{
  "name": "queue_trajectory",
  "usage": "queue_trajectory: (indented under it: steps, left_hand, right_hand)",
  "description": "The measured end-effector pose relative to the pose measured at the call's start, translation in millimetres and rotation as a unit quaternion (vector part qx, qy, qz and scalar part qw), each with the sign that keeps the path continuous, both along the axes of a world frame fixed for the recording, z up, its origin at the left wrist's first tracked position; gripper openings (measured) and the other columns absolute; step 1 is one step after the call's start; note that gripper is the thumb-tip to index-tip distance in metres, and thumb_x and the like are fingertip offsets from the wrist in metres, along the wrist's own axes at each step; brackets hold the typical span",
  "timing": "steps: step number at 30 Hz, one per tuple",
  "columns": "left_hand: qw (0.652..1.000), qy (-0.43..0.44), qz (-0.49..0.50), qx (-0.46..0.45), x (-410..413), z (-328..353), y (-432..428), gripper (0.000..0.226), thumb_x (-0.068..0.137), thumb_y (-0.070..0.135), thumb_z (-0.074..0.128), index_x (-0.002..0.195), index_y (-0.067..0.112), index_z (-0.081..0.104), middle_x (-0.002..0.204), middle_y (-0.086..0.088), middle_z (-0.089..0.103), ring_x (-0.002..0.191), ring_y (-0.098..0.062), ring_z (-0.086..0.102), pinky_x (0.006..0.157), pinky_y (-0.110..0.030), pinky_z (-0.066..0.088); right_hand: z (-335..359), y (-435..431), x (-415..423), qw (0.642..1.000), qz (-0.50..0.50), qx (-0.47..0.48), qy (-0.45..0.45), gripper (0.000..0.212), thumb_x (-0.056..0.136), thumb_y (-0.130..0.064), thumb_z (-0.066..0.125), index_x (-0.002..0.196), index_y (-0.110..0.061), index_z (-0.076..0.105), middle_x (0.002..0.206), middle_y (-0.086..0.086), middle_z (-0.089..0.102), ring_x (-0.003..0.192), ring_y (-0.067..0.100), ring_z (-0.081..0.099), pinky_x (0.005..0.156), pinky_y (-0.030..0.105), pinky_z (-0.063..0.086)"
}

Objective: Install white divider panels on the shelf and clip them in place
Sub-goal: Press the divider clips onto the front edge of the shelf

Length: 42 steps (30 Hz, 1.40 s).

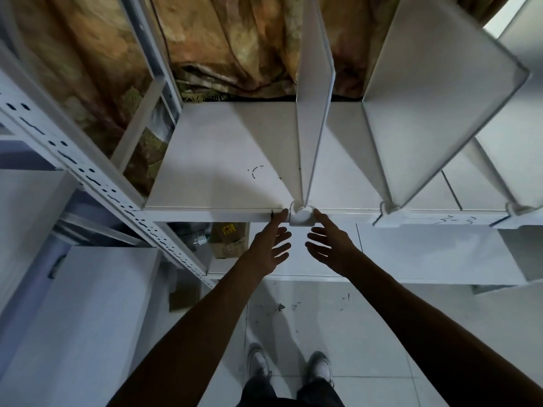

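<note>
Both bare hands reach to front lip of white metal shelf. Left hand grip apart, fingers spread, forefinger tip at shelf edge just left of white plastic clip. Right hand grip apart too, forefinger tip beside clip's right side; contact seemingly light, hard to confirm. Clip sits at foot of thin white upright divider panel. Second white divider panel stands further right, own clip at base.
</note>
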<state>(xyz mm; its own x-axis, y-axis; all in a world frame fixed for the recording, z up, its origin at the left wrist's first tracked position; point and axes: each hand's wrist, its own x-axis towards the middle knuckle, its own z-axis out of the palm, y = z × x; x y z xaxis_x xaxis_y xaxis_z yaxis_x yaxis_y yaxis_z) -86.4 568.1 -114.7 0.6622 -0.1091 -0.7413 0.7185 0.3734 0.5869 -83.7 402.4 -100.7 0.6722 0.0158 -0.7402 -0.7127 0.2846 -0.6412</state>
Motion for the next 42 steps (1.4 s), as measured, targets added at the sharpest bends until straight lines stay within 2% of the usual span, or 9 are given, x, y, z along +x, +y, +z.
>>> queue_trajectory:
  steps: [6,10,16,20,23,29,32,37,42]
  left_hand:
    - [0.998,-0.031,0.043,-0.02,8.5,2.5,-4.9,0.048,0.076,0.047,0.079,0.107,0.013,0.067,0.119,-0.011,0.066,0.112,-0.025,0.063,0.096,-0.039,0.054]
    - [0.996,-0.052,0.055,-0.048,10.4,4.7,-6.4,0.031,0.08,0.035,0.078,0.101,0.014,0.07,0.116,-0.013,0.068,0.115,-0.024,0.062,0.095,-0.038,0.055]
    - [0.996,-0.029,0.068,-0.049,12.2,-0.2,-12.1,0.05,0.076,0.034,0.081,0.115,0.007,0.066,0.115,-0.013,0.069,0.113,-0.025,0.063,0.086,-0.034,0.058]
    - [0.995,-0.035,0.071,-0.063,15.2,1.3,-13.3,0.044,0.078,0.031,0.08,0.113,0.007,0.068,0.114,-0.013,0.07,0.109,-0.023,0.065,0.084,-0.033,0.058]
    - [0.995,-0.034,0.066,-0.069,18.1,0.4,-12.7,0.036,0.078,0.029,0.081,0.106,0.008,0.07,0.111,-0.013,0.071,0.108,-0.024,0.066,0.087,-0.034,0.058]
    - [0.994,-0.042,0.067,-0.071,22.8,-10.3,-13.8,0.046,0.078,0.03,0.08,0.115,0.006,0.067,0.118,-0.017,0.069,0.103,-0.025,0.068,0.093,-0.036,0.055]
    - [0.994,-0.043,0.074,-0.061,23.9,-14.5,-16.3,0.041,0.078,0.031,0.08,0.11,0.008,0.068,0.116,-0.016,0.07,0.101,-0.025,0.069,0.094,-0.036,0.055]
    - [0.994,-0.045,0.089,-0.041,25.5,-18.8,-18.4,0.056,0.072,0.034,0.084,0.117,0.005,0.065,0.112,-0.015,0.072,0.101,-0.025,0.07,0.088,-0.034,0.057]
    - [0.995,-0.038,0.092,-0.024,25.6,-17.1,-17.8,0.052,0.071,0.034,0.084,0.112,0.006,0.067,0.109,-0.014,0.073,0.099,-0.024,0.071,0.084,-0.032,0.058]
  right_hand:
    - [-1.1,-0.2,5.7,1.0,0.015,0.013,-0.009,0.071,0.07,-0.058,0.077,0.112,-0.003,0.064,0.111,0.013,0.07,0.1,0.027,0.069,0.082,0.032,0.057]
    - [-2.7,-2.1,9.4,1.0,0.019,0.006,-0.007,0.067,0.072,-0.057,0.076,0.112,-0.003,0.065,0.109,0.012,0.071,0.101,0.025,0.07,0.085,0.032,0.056]
    - [-4.0,-6.5,13.9,1.0,0.012,0.013,-0.022,0.064,0.074,-0.052,0.077,0.113,-0.002,0.063,0.111,0.013,0.071,0.101,0.024,0.069,0.088,0.032,0.056]
    - [-4.6,-4.5,17.8,0.999,0.002,0.025,-0.033,0.061,0.078,-0.046,0.076,0.118,-0.004,0.061,0.113,0.014,0.069,0.103,0.024,0.068,0.088,0.031,0.056]
    - [-5.1,-4.6,19.9,0.998,-0.003,0.039,-0.04,0.059,0.078,-0.043,0.077,0.119,-0.004,0.061,0.114,0.015,0.068,0.103,0.024,0.068,0.089,0.031,0.055]
    - [-10.0,-5.7,20.4,0.997,-0.022,0.067,-0.037,0.049,0.079,-0.037,0.078,0.112,-0.003,0.066,0.109,0.017,0.068,0.098,0.024,0.067,0.092,0.032,0.055]
    - [-10.3,-6.1,21.9,0.997,-0.019,0.07,-0.037,0.046,0.079,-0.036,0.078,0.111,-0.004,0.067,0.108,0.017,0.067,0.097,0.025,0.067,0.093,0.032,0.055]
    - [-11.4,-5.5,23.7,0.997,-0.018,0.066,-0.036,0.045,0.08,-0.036,0.077,0.111,-0.006,0.067,0.117,0.019,0.068,0.099,0.025,0.067,0.088,0.031,0.057]
    - [-10.9,-4.6,23.8,0.997,-0.019,0.067,-0.036,0.048,0.079,-0.037,0.078,0.113,-0.005,0.066,0.111,0.017,0.067,0.097,0.025,0.067,0.084,0.03,0.058]
